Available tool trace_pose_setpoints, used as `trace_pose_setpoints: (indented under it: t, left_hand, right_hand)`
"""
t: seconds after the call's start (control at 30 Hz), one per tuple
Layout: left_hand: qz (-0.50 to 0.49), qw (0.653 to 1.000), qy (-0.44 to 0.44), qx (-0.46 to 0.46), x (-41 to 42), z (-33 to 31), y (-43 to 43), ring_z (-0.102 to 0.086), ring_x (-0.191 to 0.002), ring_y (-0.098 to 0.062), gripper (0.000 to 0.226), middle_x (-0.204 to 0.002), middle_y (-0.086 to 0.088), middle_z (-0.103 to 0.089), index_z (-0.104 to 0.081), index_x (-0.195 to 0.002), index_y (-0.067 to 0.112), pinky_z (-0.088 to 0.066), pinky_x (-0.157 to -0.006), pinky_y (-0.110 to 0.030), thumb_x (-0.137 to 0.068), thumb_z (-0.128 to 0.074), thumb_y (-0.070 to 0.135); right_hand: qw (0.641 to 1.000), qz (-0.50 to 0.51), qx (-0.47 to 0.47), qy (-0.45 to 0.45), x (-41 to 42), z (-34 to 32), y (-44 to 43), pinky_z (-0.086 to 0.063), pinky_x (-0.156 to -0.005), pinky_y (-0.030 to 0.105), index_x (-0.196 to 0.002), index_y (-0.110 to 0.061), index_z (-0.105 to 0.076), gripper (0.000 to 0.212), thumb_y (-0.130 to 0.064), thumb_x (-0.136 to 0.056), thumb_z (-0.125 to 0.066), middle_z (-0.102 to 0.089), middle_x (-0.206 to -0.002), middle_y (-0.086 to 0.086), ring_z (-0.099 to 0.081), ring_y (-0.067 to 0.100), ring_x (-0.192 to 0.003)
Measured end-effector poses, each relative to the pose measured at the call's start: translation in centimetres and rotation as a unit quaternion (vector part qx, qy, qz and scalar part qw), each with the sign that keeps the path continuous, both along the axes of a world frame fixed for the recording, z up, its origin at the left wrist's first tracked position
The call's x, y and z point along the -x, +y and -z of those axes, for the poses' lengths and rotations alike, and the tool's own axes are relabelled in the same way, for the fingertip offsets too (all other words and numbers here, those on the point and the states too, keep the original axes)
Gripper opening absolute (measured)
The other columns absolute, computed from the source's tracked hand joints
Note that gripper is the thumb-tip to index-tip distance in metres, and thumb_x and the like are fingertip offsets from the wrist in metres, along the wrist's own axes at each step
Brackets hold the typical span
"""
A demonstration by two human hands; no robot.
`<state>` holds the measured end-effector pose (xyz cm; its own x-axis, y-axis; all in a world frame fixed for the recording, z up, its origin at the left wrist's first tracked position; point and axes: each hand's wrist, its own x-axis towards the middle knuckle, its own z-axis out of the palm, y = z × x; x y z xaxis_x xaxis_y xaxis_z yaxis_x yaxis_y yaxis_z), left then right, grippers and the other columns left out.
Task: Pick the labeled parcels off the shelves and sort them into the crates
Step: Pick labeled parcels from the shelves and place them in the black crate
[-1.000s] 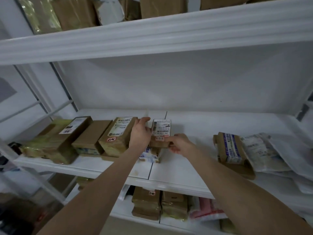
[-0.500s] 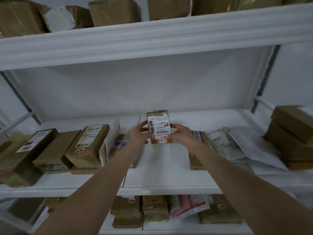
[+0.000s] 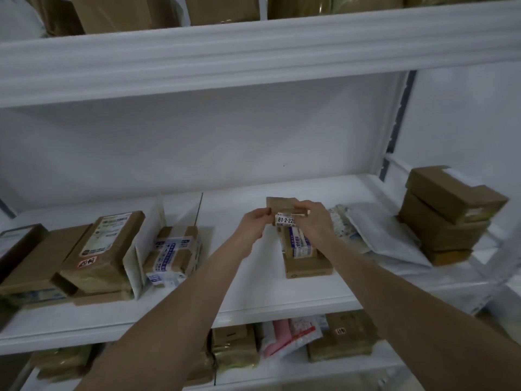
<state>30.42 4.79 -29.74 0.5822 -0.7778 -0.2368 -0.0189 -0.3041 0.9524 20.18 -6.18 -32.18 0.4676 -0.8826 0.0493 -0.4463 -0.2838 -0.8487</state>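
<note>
Parcel (image 3: 282,206), a small brown one, is held up off the white middle shelf (image 3: 253,292), left hand (image 3: 252,225) pinching its left end and right hand (image 3: 315,221) gripping the right, white label (image 3: 286,220) facing us, just above a flat taped box (image 3: 306,266) lying there.

Left hand (image 3: 252,224), right hand (image 3: 315,221): two. Held parcel (image 3: 282,206): one. Stacked boxes (image 3: 448,218): three.

You face white shelves (image 3: 253,283) | behind them a plain white wall (image 3: 197,148) | grey slotted upright (image 3: 401,108) at right | dim light
</note>
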Motion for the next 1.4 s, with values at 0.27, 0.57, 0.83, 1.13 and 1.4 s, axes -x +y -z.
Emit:
trace_pose_setpoints:
  t: [0.27,0.57,0.83,1.13,1.4]
  left_hand:
    - [0.022,0.973,-0.214,-0.078,1.7,1.2,0.2,-0.046,-0.129,-0.022,0.048,-0.142,-0.008,-0.048,-0.044,-0.14,0.01,-0.037,-0.103,-0.028,-0.093,-0.042,0.0]
    - [-0.111,0.8,-0.588,-0.038,-6.5,1.1,9.2,-0.055,-0.111,-0.036,0.051,-0.119,-0.016,-0.06,-0.062,-0.12,0.008,-0.05,-0.087,-0.043,-0.069,-0.062,0.0]
    - [-0.217,0.798,-0.539,-0.163,-14.0,1.1,18.9,-0.044,-0.124,-0.035,0.053,-0.134,-0.015,-0.048,-0.051,-0.134,0.011,-0.043,-0.098,-0.05,-0.081,-0.06,0.009]
    - [-0.194,0.824,-0.504,-0.174,-14.8,2.8,19.9,-0.045,-0.123,-0.03,0.047,-0.133,-0.013,-0.051,-0.046,-0.139,0.019,-0.043,-0.098,-0.043,-0.093,-0.053,0.029]
    - [-0.085,0.79,-0.531,-0.295,-12.5,2.8,15.9,-0.063,-0.1,-0.025,0.047,-0.117,-0.005,-0.062,-0.04,-0.135,0.023,-0.053,-0.074,-0.036,-0.093,-0.051,0.042]
  right_hand:
    - [0.973,-0.007,0.146,0.176,0.5,-0.1,0.6,-0.04,-0.106,0.041,-0.132,-0.022,-0.054,0.038,-0.02,-0.095,-0.05,-0.033,-0.145,0.005,-0.032,0.026,-0.132]
    - [0.967,-0.204,-0.024,0.149,-10.2,1.0,9.9,-0.042,-0.102,0.036,-0.146,-0.016,-0.034,0.073,-0.047,-0.087,-0.063,-0.04,-0.145,0.012,-0.045,0.028,-0.13]
    - [0.947,-0.284,-0.069,0.135,-16.3,3.5,16.8,-0.04,-0.101,0.033,-0.146,-0.028,-0.026,0.106,-0.056,-0.06,-0.081,-0.041,-0.14,0.004,-0.048,0.028,-0.128]
    - [0.923,-0.294,0.086,0.234,-15.8,4.2,13.1,-0.053,-0.085,0.04,-0.147,-0.043,-0.028,0.062,-0.033,-0.093,-0.057,-0.061,-0.125,0.006,-0.061,0.028,-0.105]
    - [0.95,-0.258,0.061,0.164,-14.1,4.4,12.5,-0.052,-0.091,0.037,-0.142,-0.042,-0.04,0.05,-0.032,-0.095,-0.053,-0.061,-0.129,0.003,-0.061,0.027,-0.11]
